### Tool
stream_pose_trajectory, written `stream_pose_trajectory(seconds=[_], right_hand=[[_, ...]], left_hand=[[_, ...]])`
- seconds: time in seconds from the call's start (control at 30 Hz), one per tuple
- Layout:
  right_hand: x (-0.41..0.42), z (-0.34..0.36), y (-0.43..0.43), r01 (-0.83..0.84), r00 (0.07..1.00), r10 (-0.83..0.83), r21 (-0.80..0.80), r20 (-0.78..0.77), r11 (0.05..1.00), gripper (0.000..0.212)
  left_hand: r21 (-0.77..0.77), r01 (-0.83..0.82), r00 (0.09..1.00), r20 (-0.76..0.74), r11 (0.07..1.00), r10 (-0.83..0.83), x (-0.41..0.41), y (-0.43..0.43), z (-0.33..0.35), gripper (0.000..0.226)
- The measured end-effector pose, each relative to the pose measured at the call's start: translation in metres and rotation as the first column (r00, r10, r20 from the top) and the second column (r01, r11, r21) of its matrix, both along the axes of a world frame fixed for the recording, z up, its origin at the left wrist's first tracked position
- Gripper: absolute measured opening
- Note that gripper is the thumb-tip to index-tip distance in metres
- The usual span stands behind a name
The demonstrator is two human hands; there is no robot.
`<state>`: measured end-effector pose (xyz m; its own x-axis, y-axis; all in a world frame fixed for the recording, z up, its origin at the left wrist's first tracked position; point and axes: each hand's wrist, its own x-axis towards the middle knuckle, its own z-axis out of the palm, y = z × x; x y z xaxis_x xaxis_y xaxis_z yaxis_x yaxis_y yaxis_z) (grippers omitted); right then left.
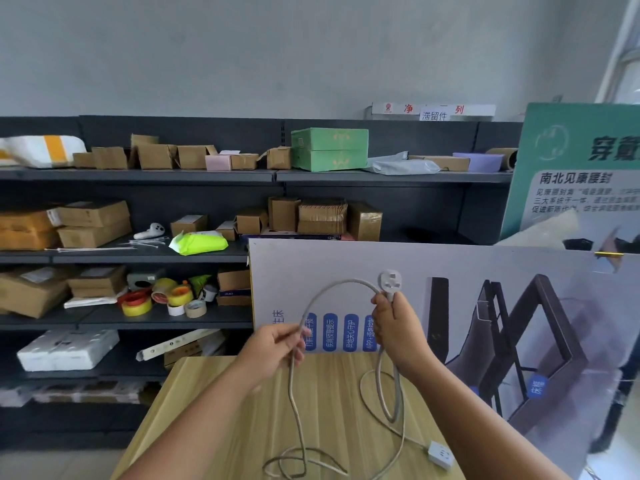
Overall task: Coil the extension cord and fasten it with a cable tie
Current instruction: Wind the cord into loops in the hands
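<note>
Fingers (381, 308) of the right hand (398, 327) are clenched on the cord (332, 285) just below the plug (390, 280), which stands upright above the fist. Left hand (273, 348) grips the same cord lower along its run, thumb and fingers closed round it. Between the hands the cord arches upward in one loop. A second loop hangs below the right hand. Remaining cord lies in loose turns on the wooden table (214, 410), ending at the socket block (440, 454) near the table's right edge. Thin white ties (145, 242) lie on the shelf (138, 254) behind, well apart from the hands.
</note>
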<state>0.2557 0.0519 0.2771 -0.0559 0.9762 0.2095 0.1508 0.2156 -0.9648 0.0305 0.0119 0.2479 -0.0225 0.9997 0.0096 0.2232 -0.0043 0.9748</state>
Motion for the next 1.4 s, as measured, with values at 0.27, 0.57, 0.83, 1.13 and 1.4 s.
stream_pose_trajectory(seconds=[0.27,0.57,0.83,1.13,1.4], right_hand=[[-0.027,0.010,-0.026,-0.236,0.972,0.237,0.035,-0.002,0.971,0.023],[-0.036,0.029,-0.037,-0.197,0.980,0.193,0.088,0.048,0.976,0.036],[-0.019,0.050,-0.030,-0.280,0.843,0.239,-0.013,-0.483,0.960,0.041],[0.006,0.080,-0.017,0.031,0.990,-0.005,0.177,-0.142,0.984,0.034],[0.000,0.049,-0.019,-0.102,0.918,0.052,0.107,0.393,0.989,0.031]], left_hand=[[0.224,-0.069,0.977,0.211,0.972,0.021,0.040,-0.001,0.084,0.019],[0.498,-0.108,0.977,-0.108,0.860,0.185,0.054,-0.001,0.100,0.016],[-0.199,0.368,0.922,-0.048,0.908,-0.385,0.056,-0.015,-0.026,0.052],[-0.141,0.340,0.938,-0.024,0.930,-0.346,0.037,-0.020,-0.059,0.019],[0.180,0.370,0.726,-0.668,0.911,-0.163,0.021,-0.011,0.050,0.006]])
